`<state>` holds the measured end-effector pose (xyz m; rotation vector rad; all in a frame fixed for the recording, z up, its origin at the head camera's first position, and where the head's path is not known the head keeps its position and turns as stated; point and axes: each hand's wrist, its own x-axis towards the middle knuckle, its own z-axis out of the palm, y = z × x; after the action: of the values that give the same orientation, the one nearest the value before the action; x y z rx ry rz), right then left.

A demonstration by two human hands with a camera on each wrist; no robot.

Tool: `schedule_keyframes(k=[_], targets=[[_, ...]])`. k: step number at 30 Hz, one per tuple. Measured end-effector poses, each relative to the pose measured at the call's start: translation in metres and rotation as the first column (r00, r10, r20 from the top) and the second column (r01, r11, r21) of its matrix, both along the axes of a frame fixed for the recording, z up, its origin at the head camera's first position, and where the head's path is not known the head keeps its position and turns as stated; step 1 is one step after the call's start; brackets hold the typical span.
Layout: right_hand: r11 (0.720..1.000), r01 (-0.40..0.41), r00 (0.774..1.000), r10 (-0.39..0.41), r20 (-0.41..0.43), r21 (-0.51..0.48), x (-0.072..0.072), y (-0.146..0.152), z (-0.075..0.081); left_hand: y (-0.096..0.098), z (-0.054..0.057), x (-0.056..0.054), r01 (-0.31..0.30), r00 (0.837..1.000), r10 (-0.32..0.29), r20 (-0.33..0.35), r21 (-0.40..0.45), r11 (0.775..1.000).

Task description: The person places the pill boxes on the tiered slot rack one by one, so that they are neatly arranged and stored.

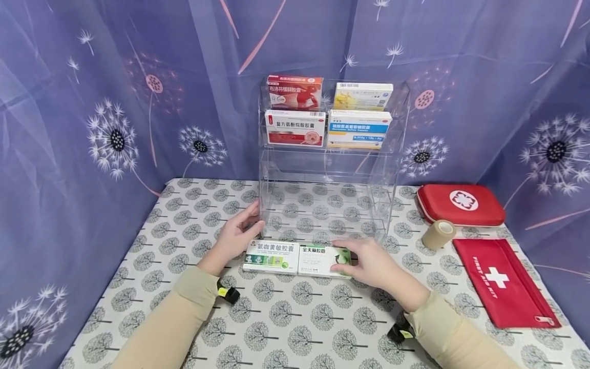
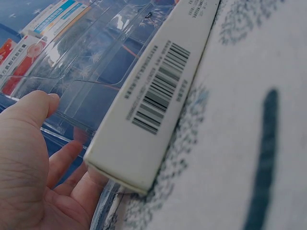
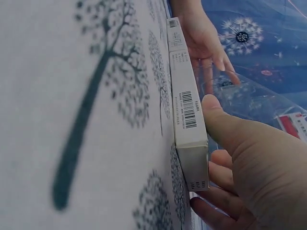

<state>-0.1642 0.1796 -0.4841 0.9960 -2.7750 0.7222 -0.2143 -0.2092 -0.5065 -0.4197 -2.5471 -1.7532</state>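
Note:
Two white medicine boxes lie flat, end to end, on the cloth in front of a clear acrylic display rack (image 1: pixel 324 205). The left box (image 1: pixel 271 258) has a green band; the right box (image 1: pixel 318 260) carries a green picture at its right end. My right hand (image 1: pixel 369 261) holds the right box at that end, thumb over its face and fingers along the far edge and end. Beside the rack's lower left side is my left hand (image 1: pixel 237 233), thumb apart from loosely bent fingers. In the left wrist view its fingers pass partly behind the left box's end (image 2: pixel 122 165).
Several medicine boxes stand in the rack's upper tiers, including a red box (image 1: pixel 295 95) and a blue-striped box (image 1: pixel 358 130). To the right are a red hard case (image 1: pixel 438 205), a tan bandage roll (image 1: pixel 438 234) and a red first aid pouch (image 1: pixel 507 287). A patterned curtain (image 1: pixel 221 92) hangs behind.

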Motion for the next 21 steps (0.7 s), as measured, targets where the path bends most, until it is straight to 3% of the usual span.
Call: schedule_keyframes(k=[8, 21], targets=[[0.998, 0.020, 1.000, -0.019, 0.015, -0.052, -0.0008, 0.0017, -0.0069, -0.0016, 0.0033, -0.0016, 0.003, 1.000, -0.003, -0.011, -0.040, 0.999], [0.990, 0.048, 0.998, -0.042, 0.046, -0.130, 0.0012, 0.0052, -0.0061, 0.0011, -0.0008, 0.0003, -0.002, 0.999, 0.001, -0.033, -0.013, 1.000]])
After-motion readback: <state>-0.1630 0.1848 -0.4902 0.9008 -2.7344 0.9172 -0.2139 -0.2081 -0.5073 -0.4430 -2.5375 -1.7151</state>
